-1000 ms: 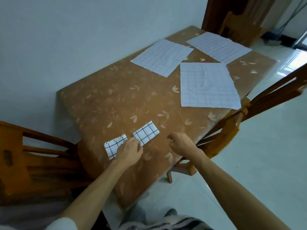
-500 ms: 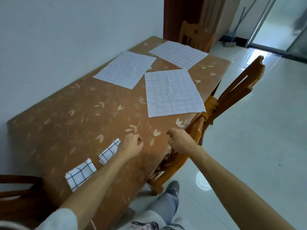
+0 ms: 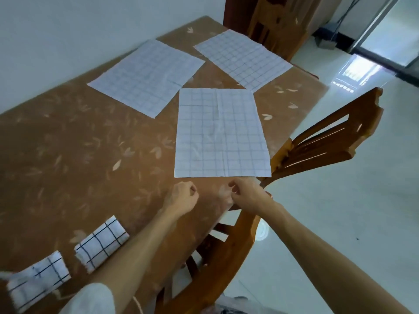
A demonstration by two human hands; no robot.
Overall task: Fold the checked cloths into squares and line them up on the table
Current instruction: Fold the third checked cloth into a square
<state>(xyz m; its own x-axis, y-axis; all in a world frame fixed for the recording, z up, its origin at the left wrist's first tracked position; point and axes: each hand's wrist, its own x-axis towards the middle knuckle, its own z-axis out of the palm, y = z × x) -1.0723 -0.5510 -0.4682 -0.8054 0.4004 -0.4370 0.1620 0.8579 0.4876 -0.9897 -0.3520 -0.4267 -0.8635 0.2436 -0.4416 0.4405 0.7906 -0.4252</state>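
Note:
Three unfolded white checked cloths lie flat on the brown table point(image 3: 68, 155): the nearest cloth point(image 3: 220, 134) in the middle, a second cloth point(image 3: 147, 75) at the back left, a third cloth point(image 3: 243, 58) at the back right. Two folded cloths sit near the table's front left edge, one folded cloth point(image 3: 102, 242) beside another folded cloth point(image 3: 37, 279). My left hand point(image 3: 182, 199) hovers with curled fingers just below the nearest cloth's front edge, holding nothing. My right hand point(image 3: 246, 193) is beside it, fingers curled, close to that cloth's front edge and holding nothing.
A wooden chair point(image 3: 317, 143) stands at the table's right side, and another chair point(image 3: 215, 257) is tucked in near me. A third chair point(image 3: 278, 23) stands at the far end. A white wall runs along the table's left. Shiny tiled floor point(image 3: 340, 223) lies to the right.
I have shifted along the table away from the two folded cloths. Both hands have moved up to the front edge of the nearest unfolded cloth.

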